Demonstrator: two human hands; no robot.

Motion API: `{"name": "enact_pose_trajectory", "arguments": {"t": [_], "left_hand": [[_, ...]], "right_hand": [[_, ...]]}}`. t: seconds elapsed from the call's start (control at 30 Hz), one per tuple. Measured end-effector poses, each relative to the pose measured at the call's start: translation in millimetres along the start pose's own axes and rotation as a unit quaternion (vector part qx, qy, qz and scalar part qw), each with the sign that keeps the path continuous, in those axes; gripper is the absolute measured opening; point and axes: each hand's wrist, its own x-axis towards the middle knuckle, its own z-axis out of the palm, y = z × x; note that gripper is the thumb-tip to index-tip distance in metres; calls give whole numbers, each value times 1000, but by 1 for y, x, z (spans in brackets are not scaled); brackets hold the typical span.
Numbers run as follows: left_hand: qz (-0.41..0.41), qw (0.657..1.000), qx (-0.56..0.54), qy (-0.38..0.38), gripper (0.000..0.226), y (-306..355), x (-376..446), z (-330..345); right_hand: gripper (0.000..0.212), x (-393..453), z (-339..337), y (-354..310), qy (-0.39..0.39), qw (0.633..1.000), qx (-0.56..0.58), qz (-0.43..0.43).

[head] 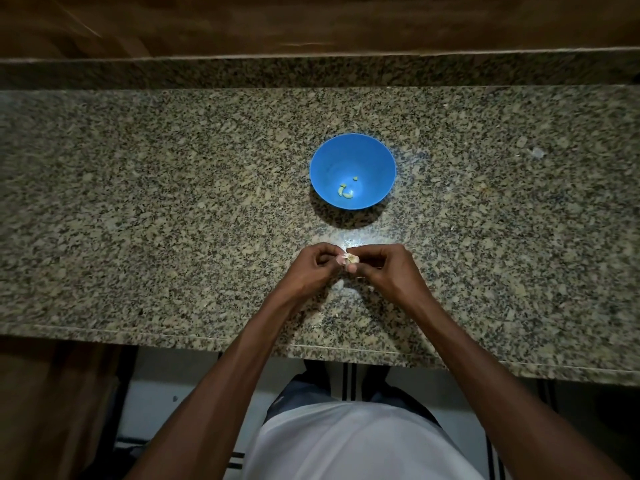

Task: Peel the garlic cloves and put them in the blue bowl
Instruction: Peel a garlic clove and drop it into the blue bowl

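- a few small pale peeled cloves [345, 190] are seen lying at the bottom of the blue bowl [352, 147], so part of the task is judged to be done.
- one more garlic clove [352, 258] is held above the worktop [173, 202], between both hands, on the near side of the bowl and apart from it.
- the clove is pinched by the fingers of the left hand [313, 266] on one side and by the fingers of the right hand [384, 268] on the other; the fingers of both hands are curled in, not spread.
- papery skin appears to be on the clove, so the peeling of this piece is judged to be in hand and not finished; how much skin is left cannot be told.
- what is left, as far as can be seen: the skin is to be stripped and the clove is to be dropped into the bowl.
- no further unpeeled cloves are made out on the worktop; whether any are hidden in the hands cannot be told.
- a pale scrap [338, 284], likely shed skin, is seen on the speckled stone just under the hands.
- a wooden surface [311, 22] is seen behind the worktop's raised back edge.
- nothing is seen standing between the hands and the bowl, so the way across is judged to be free.
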Motion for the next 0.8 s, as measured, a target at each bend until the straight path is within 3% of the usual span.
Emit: {"name": "enact_pose_trajectory", "arguments": {"t": [0.2,0.33,0.47,0.53,0.63,0.7,0.8], "left_hand": [[-14,998,8,54,14,-7,-9,0],[2,993,-73,96,19,-13,-19,-6],[-23,979,-171,112,20,-17,-21,-5],[-7,978,-179,108,23,-17,-22,-4],[35,981,-157,105,24,-17,-27,-1],[61,985,-127,98,23,-20,-29,-1],[106,989,-66,84,16,-23,-29,-2]], "right_hand": [[32,3,1,3,37,995,-83,-47],[31,14,6,10,56,961,-234,-138],[14,28,10,13,15,954,-278,-110],[18,26,14,13,17,967,-234,-97],[22,7,9,1,85,982,-150,-77],[23,-4,6,-6,30,999,-21,13],[30,-8,6,-7,-37,981,156,109]]}}
